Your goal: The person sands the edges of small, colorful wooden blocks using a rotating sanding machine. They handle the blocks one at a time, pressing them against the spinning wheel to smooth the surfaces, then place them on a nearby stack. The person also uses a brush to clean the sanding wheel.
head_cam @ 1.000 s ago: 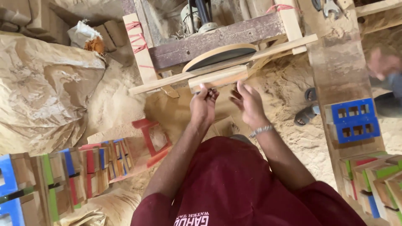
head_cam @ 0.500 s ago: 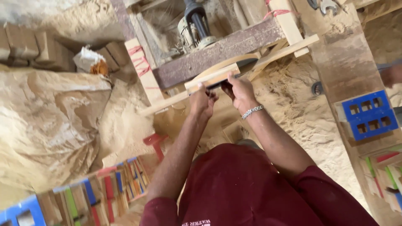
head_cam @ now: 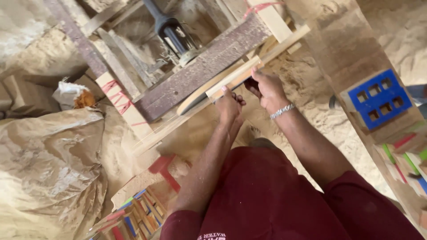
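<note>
Holding a pale rectangular wooden strip against the dark weathered wooden beam, left hand and right hand pinch its near end; steady, even pressure beside the beam seems advisable.

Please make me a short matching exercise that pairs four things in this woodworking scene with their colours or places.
Things:
1. wooden strip
2. bracelet
3. grid block
4. stool

Descriptions:
a. blue, on the plank at the person's right
b. silvery, on the right wrist
c. pale, held by both hands
d. red, on the sawdust below the left arm

Pairs: 1-c, 2-b, 3-a, 4-d
</note>
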